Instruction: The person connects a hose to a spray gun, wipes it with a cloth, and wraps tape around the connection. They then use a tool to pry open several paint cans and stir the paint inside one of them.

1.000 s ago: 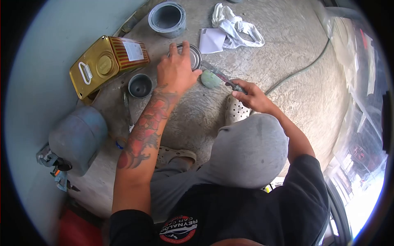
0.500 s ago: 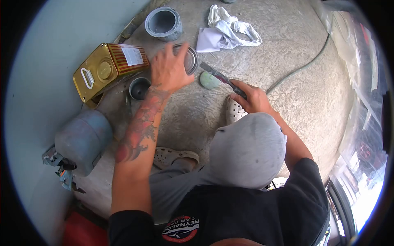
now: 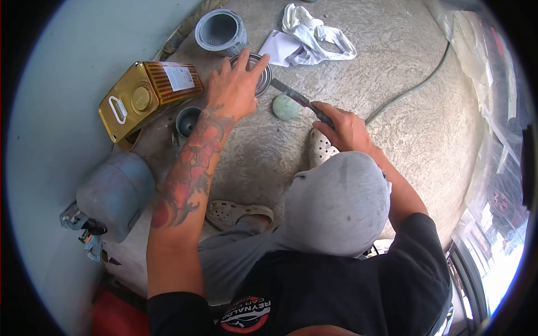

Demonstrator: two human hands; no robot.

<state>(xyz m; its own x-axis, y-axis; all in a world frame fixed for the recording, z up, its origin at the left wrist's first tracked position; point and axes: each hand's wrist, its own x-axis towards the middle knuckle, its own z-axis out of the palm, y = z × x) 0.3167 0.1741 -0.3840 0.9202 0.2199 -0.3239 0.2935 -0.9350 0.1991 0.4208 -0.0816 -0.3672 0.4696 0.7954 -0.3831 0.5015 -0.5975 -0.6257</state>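
Spreading the left hand (image 3: 232, 89) over a round can (image 3: 264, 77) — and gripping a flat-bladed tool (image 3: 297, 98) in the curled right hand (image 3: 348, 130), blade pointing canward.

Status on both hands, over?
Left hand on round can. Right hand gripping scraper, tip at can's rim, contact unclear. Green lump beside scraper; nothing visibly blocking.

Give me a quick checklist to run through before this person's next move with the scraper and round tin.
1. Left hand over the round tin: ok, fingers spread.
2. Firm hold on the tin: cannot tell, the hand hides part of it.
3. Scraper held in the right hand: ok.
4. Blade pointed at the tin's edge: ok.
5. Blade touching the edge: cannot tell.
6. White cloth away from the blade: ok.
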